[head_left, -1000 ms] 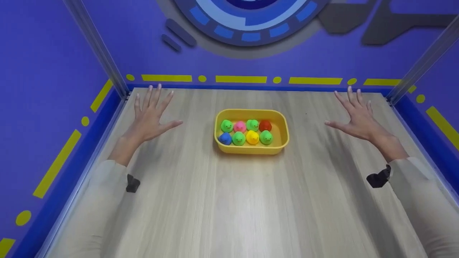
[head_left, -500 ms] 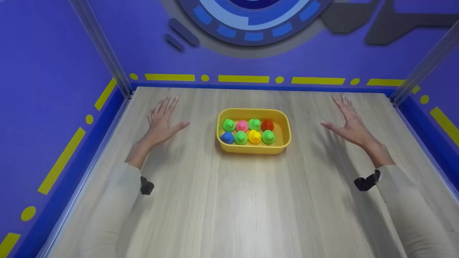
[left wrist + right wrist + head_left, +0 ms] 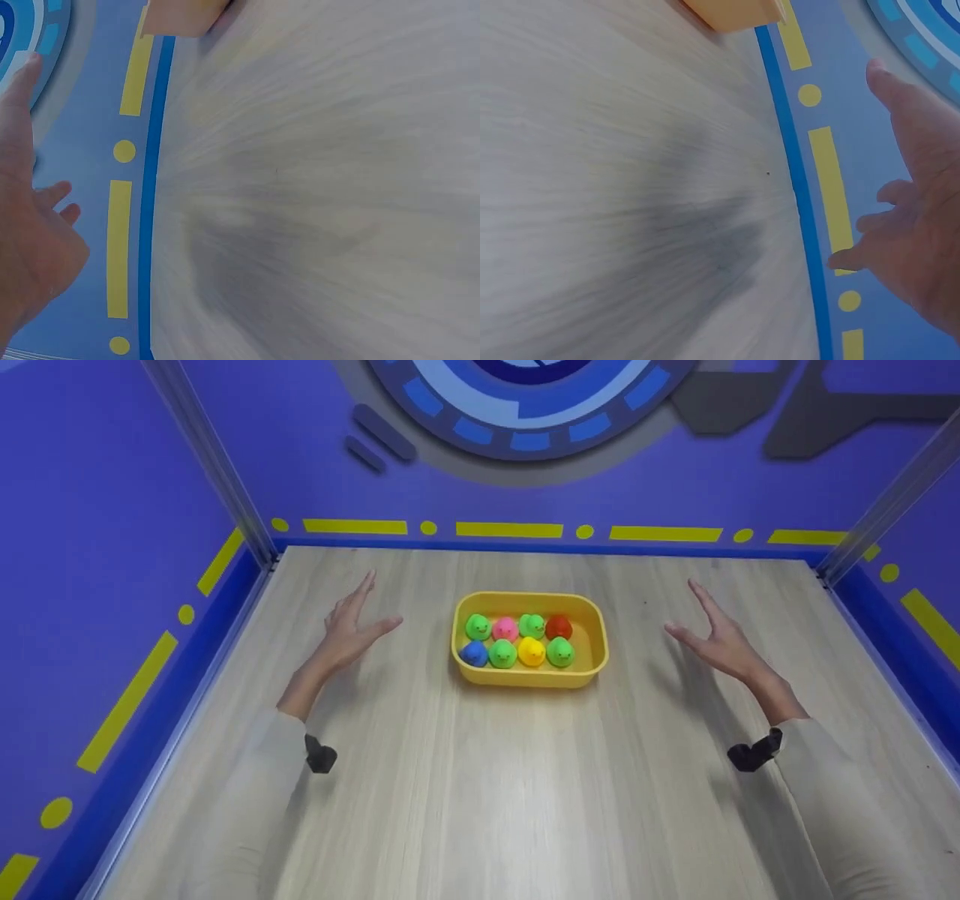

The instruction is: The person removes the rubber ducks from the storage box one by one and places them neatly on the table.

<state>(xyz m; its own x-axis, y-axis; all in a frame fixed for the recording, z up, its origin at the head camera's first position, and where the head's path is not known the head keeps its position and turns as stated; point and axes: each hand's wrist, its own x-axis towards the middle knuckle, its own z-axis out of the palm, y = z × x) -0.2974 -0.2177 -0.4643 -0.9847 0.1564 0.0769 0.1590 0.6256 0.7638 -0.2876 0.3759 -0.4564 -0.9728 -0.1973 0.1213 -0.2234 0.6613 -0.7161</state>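
A yellow plastic tub (image 3: 529, 679) stands on the wooden table between my two hands. Inside it, toward the left, sit several small toy ducks in two rows: green ducks (image 3: 502, 654), a pink duck (image 3: 505, 629), a red duck (image 3: 559, 627), a blue duck (image 3: 474, 653) and a yellow duck (image 3: 532, 652). My left hand (image 3: 345, 633) hovers left of the tub, fingers extended and thumb spread toward it. On the other side my right hand (image 3: 721, 643) hovers the same way. Neither hand touches anything. Each wrist view catches only a corner of the tub (image 3: 180, 16), (image 3: 735, 11).
Blue panels (image 3: 315, 495) with yellow markings wall the table (image 3: 495, 810) at the back and both sides. Metal posts (image 3: 217, 472) rise at the back corners. A black wrist camera (image 3: 320, 755) sits at each sleeve cuff.
Both hands have moved inward toward the tub and turned so that the palms face each other, their fingers less spread. The tub and ducks stay in place.
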